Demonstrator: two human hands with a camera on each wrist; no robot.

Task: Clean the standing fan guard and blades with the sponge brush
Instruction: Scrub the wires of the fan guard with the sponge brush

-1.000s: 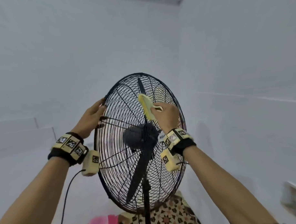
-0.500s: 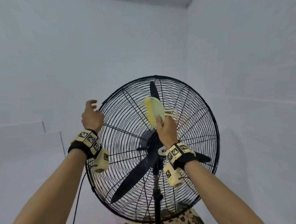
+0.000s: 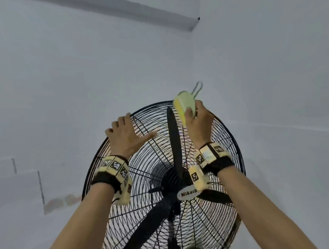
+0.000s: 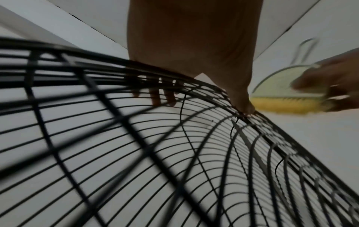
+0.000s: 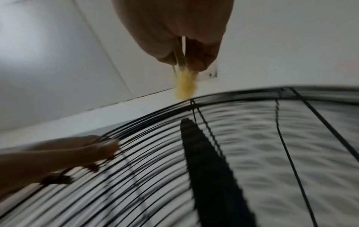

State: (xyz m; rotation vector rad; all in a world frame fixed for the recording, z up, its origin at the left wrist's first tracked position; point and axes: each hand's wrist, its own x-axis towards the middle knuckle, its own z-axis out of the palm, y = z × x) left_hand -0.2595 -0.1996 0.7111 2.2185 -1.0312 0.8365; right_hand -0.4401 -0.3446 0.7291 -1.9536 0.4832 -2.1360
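The black wire fan guard (image 3: 144, 209) fills the lower middle of the head view, with black blades (image 3: 174, 142) behind it. My left hand (image 3: 126, 133) grips the guard's top-left rim, fingers curled over the edge and thumb laid across the front wires. In the left wrist view, those fingertips (image 4: 161, 95) show behind the guard (image 4: 136, 138). My right hand (image 3: 197, 121) holds the sponge brush (image 3: 183, 107), green-backed with yellow sponge, at the top rim. The sponge (image 5: 185, 86) touches the guard's top edge (image 5: 242, 92) just above a blade tip (image 5: 209, 169).
Plain white walls and a ceiling corner surround the fan. The stand pole (image 3: 172, 235) runs down below the motor housing (image 3: 165, 180). An oval brand badge (image 3: 186, 194) sits at the guard's centre. A wire loop (image 3: 198, 87) sticks up from the brush.
My right hand has carried the brush from the middle of the guard up to its top rim. My left hand has shifted from the left rim to the top-left rim.
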